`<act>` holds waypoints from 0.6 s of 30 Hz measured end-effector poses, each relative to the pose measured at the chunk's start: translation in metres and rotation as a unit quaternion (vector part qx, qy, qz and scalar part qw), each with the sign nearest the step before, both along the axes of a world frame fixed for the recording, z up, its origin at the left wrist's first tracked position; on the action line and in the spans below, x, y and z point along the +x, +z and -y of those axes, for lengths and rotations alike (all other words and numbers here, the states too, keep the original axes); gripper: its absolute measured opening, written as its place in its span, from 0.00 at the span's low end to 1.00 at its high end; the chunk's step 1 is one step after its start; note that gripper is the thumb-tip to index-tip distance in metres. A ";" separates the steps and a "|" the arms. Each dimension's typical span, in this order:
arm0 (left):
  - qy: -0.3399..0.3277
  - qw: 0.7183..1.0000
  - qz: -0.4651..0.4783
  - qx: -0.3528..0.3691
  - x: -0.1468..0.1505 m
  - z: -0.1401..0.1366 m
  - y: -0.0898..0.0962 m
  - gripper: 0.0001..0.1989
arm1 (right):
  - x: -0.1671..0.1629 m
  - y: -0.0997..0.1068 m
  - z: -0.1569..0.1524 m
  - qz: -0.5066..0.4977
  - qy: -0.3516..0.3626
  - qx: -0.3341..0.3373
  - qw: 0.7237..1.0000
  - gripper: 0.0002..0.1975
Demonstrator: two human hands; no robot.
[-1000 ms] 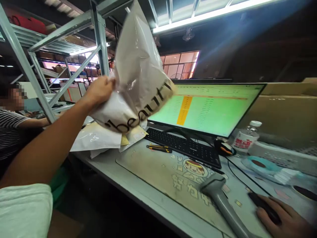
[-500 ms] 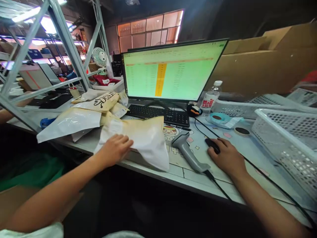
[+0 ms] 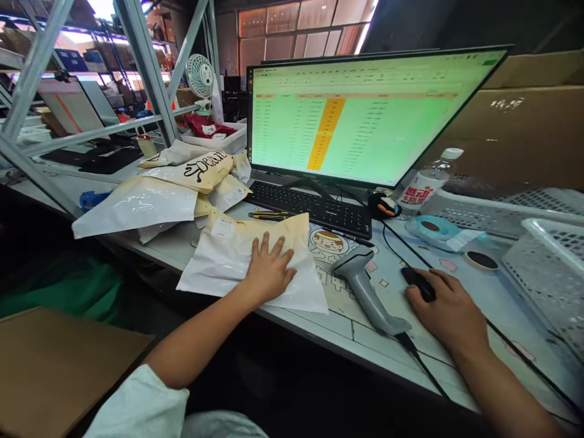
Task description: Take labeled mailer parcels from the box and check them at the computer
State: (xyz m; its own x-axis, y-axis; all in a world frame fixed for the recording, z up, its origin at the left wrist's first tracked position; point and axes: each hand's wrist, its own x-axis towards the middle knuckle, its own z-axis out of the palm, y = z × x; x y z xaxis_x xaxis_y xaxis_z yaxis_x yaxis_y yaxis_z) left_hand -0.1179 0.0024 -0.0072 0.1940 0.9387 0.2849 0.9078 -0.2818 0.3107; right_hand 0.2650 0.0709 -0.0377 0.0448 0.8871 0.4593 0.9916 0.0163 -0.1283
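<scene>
The white mailer (image 3: 214, 263) lies flat on the bench (image 3: 314, 328), at the keyboard's (image 3: 342, 219) seven o'clock, under the spread left hand (image 3: 269, 271). The right hand (image 3: 456, 313) curls over the mouse (image 3: 423, 287). Laying-out looks done, but nothing shows whether handling is finished: the scanner (image 3: 365, 295) lies unheld at the mailer's three o'clock, piled mailers (image 3: 146, 204) at ten.

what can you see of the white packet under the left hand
The packet looks like glossy, soft plastic, roughly rectangular, white over most of its face and yellowish along the far edge. A small white label sits near its far left corner, its print too small to read. It lies flat but creased on the desk, its near side at the front edge, left of the grey scanner. The left hand presses on top, fingers spread.
</scene>
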 end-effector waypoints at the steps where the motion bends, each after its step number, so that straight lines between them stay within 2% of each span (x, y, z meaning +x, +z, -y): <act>1: -0.063 0.998 -0.003 -0.003 -0.010 0.004 -0.003 0.18 | 0.001 0.000 0.000 -0.001 0.000 -0.001 1.000 0.33; 3: -0.195 0.980 0.024 -0.031 -0.041 0.018 0.002 0.11 | 0.001 0.000 0.001 -0.001 -0.001 -0.006 1.000 0.33; 4: -0.236 0.969 0.051 -0.060 -0.057 0.025 0.009 0.11 | 0.001 0.000 0.001 0.000 -0.002 -0.010 1.000 0.33; 5: -0.244 0.962 0.080 -0.090 -0.071 0.032 0.019 0.14 | 0.001 0.000 0.001 0.001 -0.005 -0.014 1.000 0.33; 7: -0.164 0.972 0.126 -0.113 -0.083 0.036 0.039 0.20 | -0.001 0.000 0.002 0.002 -0.008 -0.012 1.000 0.32; 9: -0.050 0.987 0.141 -0.065 -0.072 0.028 0.050 0.18 | -0.002 0.000 0.002 0.001 -0.007 0.002 1.000 0.31; 11: -0.001 0.993 0.116 -0.007 -0.044 0.013 0.048 0.19 | -0.004 0.000 0.002 0.001 -0.004 0.010 1.000 0.30; 12: -0.002 0.996 0.086 -0.004 -0.030 0.005 0.044 0.25 | -0.004 0.000 0.002 0.002 -0.003 0.011 1.000 0.29; 14: -0.040 0.999 0.009 -0.033 -0.013 -0.004 0.032 0.33 | -0.003 0.001 0.002 0.006 0.001 0.012 1.000 0.29; 15: -0.082 0.995 -0.025 -0.051 -0.012 -0.005 0.028 0.32 | -0.002 0.002 0.002 0.009 0.003 0.014 1.000 0.29; 18: -0.274 0.956 -0.053 -0.093 -0.040 0.008 0.028 0.14 | 0.000 0.000 0.001 0.019 0.007 0.016 1.000 0.29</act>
